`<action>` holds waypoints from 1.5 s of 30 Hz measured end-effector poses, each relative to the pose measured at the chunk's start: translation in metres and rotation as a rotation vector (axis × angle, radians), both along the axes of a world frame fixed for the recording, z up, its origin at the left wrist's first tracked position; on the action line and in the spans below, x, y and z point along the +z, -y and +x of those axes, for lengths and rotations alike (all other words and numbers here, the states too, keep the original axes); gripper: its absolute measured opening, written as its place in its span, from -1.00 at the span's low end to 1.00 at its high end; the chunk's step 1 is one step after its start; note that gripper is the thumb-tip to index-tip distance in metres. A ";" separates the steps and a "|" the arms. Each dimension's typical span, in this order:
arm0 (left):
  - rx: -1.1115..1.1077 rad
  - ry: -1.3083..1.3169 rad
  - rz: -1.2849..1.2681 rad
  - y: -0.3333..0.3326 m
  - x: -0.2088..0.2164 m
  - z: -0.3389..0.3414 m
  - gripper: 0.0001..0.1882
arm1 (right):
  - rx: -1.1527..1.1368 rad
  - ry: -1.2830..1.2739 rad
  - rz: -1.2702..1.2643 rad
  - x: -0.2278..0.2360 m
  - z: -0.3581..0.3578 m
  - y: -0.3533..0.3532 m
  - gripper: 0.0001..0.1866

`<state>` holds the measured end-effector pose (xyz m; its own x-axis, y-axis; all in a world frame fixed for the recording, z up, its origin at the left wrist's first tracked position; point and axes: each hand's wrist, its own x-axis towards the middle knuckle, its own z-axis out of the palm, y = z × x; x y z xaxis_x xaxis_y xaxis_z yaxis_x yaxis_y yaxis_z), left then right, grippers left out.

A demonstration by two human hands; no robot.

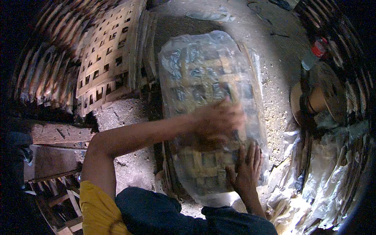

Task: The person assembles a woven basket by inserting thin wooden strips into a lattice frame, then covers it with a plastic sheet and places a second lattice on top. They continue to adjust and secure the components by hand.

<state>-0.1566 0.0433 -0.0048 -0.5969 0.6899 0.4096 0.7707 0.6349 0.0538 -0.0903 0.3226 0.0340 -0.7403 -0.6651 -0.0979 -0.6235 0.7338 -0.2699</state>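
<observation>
A long bundle covered in clear, wrinkled plastic sheet lies in front of me. Through the plastic I see a lattice of wooden slats with dark square gaps. My left hand is over the middle of the bundle, reaching across from the left. Motion smears its fingers, so what they hold, if anything, does not show. On the near right part of the plastic my right hand lies flat, its fingers stretched out. My legs, in dark cloth, are at the bundle's near end.
A slatted wooden lattice panel leans at the left by a corrugated wall. To the right are a wooden spool, a bottle with a red label and crumpled plastic sheets. A plank sits at the left.
</observation>
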 end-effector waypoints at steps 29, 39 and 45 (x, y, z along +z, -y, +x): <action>1.008 -0.065 0.067 0.190 0.082 0.006 -0.30 | -0.042 -0.090 0.076 -0.015 0.018 -0.009 -0.11; 1.290 0.227 0.037 0.277 0.113 0.125 -0.03 | 0.124 -0.233 0.115 -0.008 0.032 0.016 0.04; 1.231 0.020 -0.088 0.284 0.086 0.137 -0.24 | -0.186 -0.076 0.100 -0.011 0.037 0.020 0.09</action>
